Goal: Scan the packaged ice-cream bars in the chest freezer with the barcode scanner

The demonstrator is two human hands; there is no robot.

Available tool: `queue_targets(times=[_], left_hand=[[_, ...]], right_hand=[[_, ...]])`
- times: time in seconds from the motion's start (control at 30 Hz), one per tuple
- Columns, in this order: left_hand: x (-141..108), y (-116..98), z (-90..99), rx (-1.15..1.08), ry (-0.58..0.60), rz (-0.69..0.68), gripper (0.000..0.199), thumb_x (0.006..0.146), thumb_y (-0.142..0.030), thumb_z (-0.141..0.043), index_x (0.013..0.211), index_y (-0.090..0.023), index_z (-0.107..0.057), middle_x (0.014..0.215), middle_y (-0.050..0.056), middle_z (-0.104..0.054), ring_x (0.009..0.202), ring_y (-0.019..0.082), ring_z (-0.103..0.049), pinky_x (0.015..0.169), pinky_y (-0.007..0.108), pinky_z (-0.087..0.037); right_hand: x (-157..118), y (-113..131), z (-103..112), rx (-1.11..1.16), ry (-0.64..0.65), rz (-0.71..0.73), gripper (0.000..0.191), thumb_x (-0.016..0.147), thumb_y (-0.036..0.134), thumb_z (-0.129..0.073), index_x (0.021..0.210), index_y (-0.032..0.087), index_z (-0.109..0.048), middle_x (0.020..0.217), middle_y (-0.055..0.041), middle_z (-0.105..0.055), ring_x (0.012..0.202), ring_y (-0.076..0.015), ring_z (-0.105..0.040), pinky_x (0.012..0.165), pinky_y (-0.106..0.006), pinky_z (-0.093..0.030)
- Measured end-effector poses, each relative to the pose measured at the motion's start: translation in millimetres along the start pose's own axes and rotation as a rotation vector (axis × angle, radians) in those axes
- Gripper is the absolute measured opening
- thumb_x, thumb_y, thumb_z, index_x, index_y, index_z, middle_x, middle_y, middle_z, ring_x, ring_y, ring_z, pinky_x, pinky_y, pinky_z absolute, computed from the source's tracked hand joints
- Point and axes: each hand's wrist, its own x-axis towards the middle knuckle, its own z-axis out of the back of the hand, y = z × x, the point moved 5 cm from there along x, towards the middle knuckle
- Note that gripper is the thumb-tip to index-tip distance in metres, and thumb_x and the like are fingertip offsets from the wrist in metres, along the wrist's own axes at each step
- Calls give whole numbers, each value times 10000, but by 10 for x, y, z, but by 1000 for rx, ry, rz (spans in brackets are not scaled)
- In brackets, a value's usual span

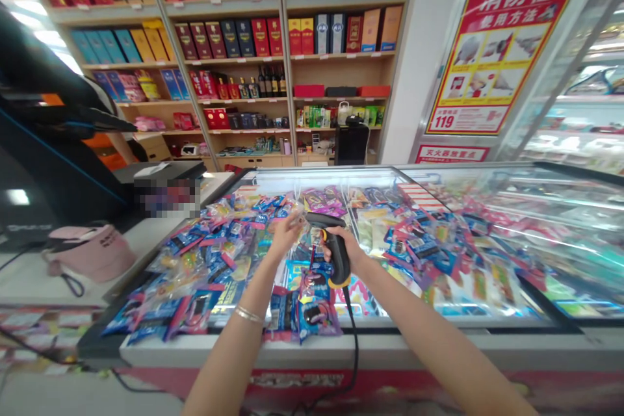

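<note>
In my right hand (pixel 350 248) is a black handheld barcode scanner (pixel 338 261) with yellow trim, its head pointing left toward my other hand. The scanner's black cable (pixel 351 322) hangs down over the freezer front. My left hand (pixel 288 231) pinches a small clear packet (pixel 298 212) just left of the scanner head; what is inside is too blurred to read. Beneath both hands, blue and pink snack packets (pixel 314 318) lie on the glass top of a chest freezer (pixel 414 341). More packets (pixel 195 253) are heaped to the left.
Another pile of blue packets (pixel 424 244) lies to the right on the freezer. At the left, a counter (pixel 29 286) carries a pink pouch (pixel 92 250) and a dark checkout machine (pixel 58 162). Shelves of boxed bottles (pixel 229 39) stand behind, beside a red fire-hydrant poster (pixel 507 45).
</note>
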Motion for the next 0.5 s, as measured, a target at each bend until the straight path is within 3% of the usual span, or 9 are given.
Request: queue_targets(times=[0.23,0.5], left_hand=[[-3,99,65,73,-88,-22,565,674,-389,-666,1189,-164,-612,1094,108,-681,1006,267,-633,856,398,-515],[-21,59,47,78,-63,-21,586,678,-394,-647,1209,-152,-596,1135,112,-664,996,264,-635,855,394,-510]], right_hand=[[104,-60,168,144,-116,23,220,702,366,-556,651,154,-585,477,-11,-533,391,-106,-447,381,-220,-382],[61,-62,139,213,-227,-62,160,729,270,-503,649,148,-567,491,-20,-530,397,-103,-445,334,-197,-358]])
